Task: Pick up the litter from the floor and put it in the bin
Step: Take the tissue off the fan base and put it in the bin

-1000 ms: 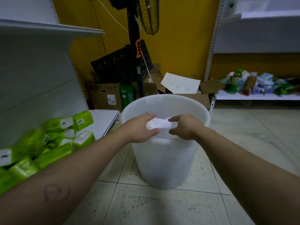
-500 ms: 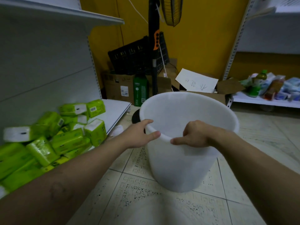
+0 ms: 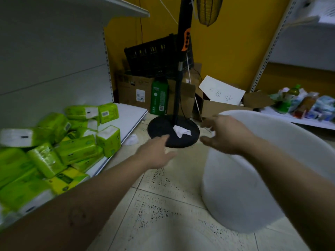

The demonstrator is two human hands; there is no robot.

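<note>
A crumpled white tissue [image 3: 181, 132] lies on the round black base [image 3: 163, 127] of a standing fan. A second white scrap [image 3: 131, 140] sits on the floor by the low shelf's edge. The white plastic bin [image 3: 253, 178] stands at the right. My left hand [image 3: 155, 153] reaches forward with fingers apart, its tips just short of the fan base, holding nothing. My right hand [image 3: 224, 134] hovers open in front of the bin's near-left rim, blurred, and holds nothing.
The fan pole [image 3: 178, 84] rises from the base. Green tissue packs [image 3: 72, 142] pile on the low white shelf at left. Cardboard boxes [image 3: 134, 89] and a black crate [image 3: 154, 55] stand against the yellow wall. Bottles and packets [image 3: 304, 104] fill the right shelf.
The tissue held over the bin one second ago is gone from my hands. Both hands left the bin rim and moved left toward the fan base; the view swung left.
</note>
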